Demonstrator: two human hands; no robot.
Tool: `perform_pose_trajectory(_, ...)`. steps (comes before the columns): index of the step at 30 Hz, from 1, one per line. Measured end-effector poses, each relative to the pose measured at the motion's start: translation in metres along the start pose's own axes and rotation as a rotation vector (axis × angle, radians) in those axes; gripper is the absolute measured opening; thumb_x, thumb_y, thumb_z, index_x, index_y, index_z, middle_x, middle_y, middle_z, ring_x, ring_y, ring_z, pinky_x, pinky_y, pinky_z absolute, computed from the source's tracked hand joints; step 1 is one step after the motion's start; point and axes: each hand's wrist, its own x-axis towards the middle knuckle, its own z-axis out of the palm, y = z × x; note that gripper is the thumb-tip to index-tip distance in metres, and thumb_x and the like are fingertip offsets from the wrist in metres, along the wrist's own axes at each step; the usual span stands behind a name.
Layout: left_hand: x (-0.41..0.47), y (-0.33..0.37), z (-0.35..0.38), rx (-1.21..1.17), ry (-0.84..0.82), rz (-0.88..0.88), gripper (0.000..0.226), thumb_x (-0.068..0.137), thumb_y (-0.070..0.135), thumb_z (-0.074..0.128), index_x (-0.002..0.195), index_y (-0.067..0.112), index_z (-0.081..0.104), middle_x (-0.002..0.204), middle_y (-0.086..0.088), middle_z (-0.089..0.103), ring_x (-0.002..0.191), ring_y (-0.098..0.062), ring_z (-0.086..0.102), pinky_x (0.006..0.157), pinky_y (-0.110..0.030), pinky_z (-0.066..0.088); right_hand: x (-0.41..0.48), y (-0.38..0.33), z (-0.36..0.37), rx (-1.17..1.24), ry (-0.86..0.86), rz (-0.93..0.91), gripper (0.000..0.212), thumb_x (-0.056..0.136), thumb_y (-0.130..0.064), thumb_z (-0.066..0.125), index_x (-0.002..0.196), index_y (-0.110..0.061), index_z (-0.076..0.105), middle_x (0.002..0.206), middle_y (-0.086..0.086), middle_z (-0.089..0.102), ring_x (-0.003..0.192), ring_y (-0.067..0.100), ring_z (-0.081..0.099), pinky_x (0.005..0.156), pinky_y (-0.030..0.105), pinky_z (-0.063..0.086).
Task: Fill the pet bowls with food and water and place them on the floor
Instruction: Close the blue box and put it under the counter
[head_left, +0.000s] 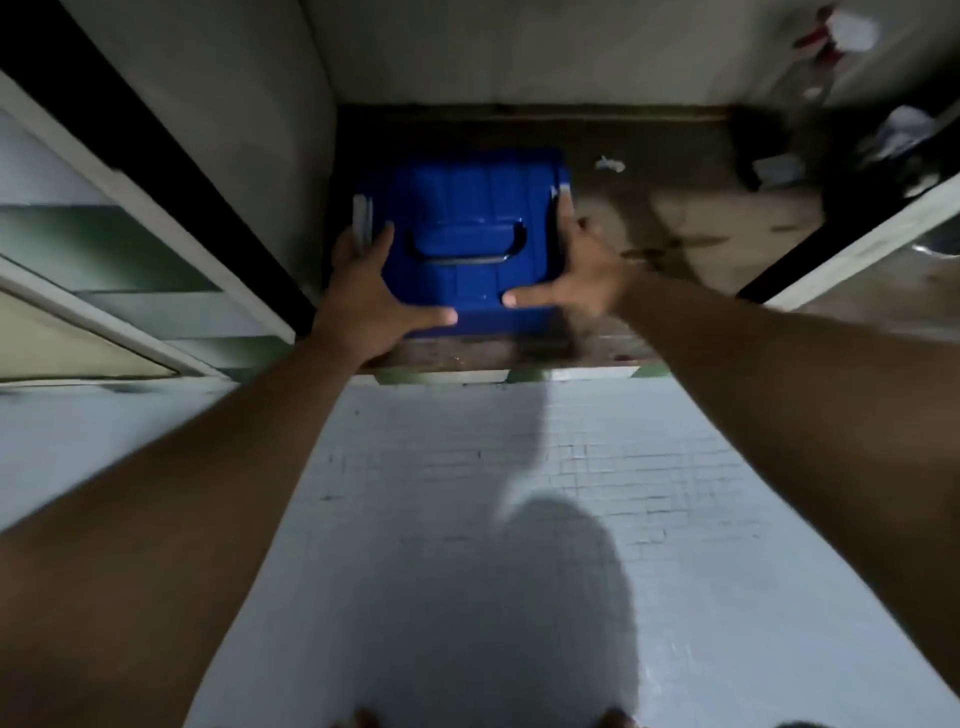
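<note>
A blue plastic storage box (467, 208) with a ribbed lid and a recessed handle stands on a dark, dirty floor beyond a doorway. My left hand (369, 296) grips its left edge, fingers over a grey latch (362, 218), thumb along the near edge. My right hand (576, 270) holds the right edge, fingers up the side, thumb pointing left along the near edge. No pet bowl is in view.
A grey wall (234, 130) stands close on the box's left. A green-tiled threshold (509, 375) separates the dark floor from the white tiled floor (467, 493) near me. A white scrap (610, 164) lies past the box. Dark clutter (883, 140) sits far right.
</note>
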Motion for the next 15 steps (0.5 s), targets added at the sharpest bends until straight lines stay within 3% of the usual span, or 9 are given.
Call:
perform_pose_trajectory(3, 0.034, -0.016, 0.003, 0.008, 0.04, 0.015, 0.13, 0.059, 0.063, 0.09, 0.163, 0.033, 0.018, 0.171, -0.005, 0.005, 0.157, -0.029, 0.016, 0.125, -0.049, 0.025, 0.037, 0.003, 0.005, 0.046, -0.001, -0.02, 0.161, 0.047, -0.05, 0.097, 0.156, -0.028, -0.02, 0.157, -0.003, 0.039, 0.137, 0.014, 0.045, 0.115, 0.038, 0.04)
perform_pose_trajectory(6, 0.053, -0.023, -0.001, 0.027, 0.055, 0.014, 0.128, 0.057, 0.067, 0.089, 0.162, 0.036, 0.022, 0.171, -0.004, 0.008, 0.156, -0.03, 0.019, 0.123, -0.052, 0.03, 0.059, 0.008, 0.011, 0.048, 0.063, -0.009, 0.162, 0.04, -0.065, 0.095, 0.154, -0.036, -0.016, 0.156, -0.004, 0.04, 0.138, 0.016, 0.046, 0.113, 0.045, 0.043)
perform_pose_trajectory(10, 0.057, -0.024, -0.007, -0.01, 0.043, 0.034, 0.127, 0.056, 0.065, 0.091, 0.161, 0.034, 0.026, 0.171, -0.005, 0.006, 0.157, -0.027, 0.016, 0.125, -0.044, 0.025, 0.057, 0.002, 0.013, 0.006, 0.119, -0.021, 0.15, 0.043, -0.073, 0.089, 0.154, -0.046, -0.008, 0.152, -0.003, 0.042, 0.137, 0.018, 0.046, 0.114, 0.046, 0.042)
perform_pose_trajectory(15, 0.054, -0.013, -0.014, 0.193, -0.093, 0.008, 0.134, 0.059, 0.081, 0.078, 0.163, 0.036, 0.008, 0.171, -0.013, -0.01, 0.157, -0.038, 0.007, 0.125, -0.055, 0.021, 0.031, -0.011, 0.013, -0.154, 0.196, 0.042, 0.138, 0.038, -0.082, 0.082, 0.153, -0.046, 0.015, 0.146, -0.003, 0.047, 0.131, 0.024, 0.051, 0.11, 0.049, 0.044)
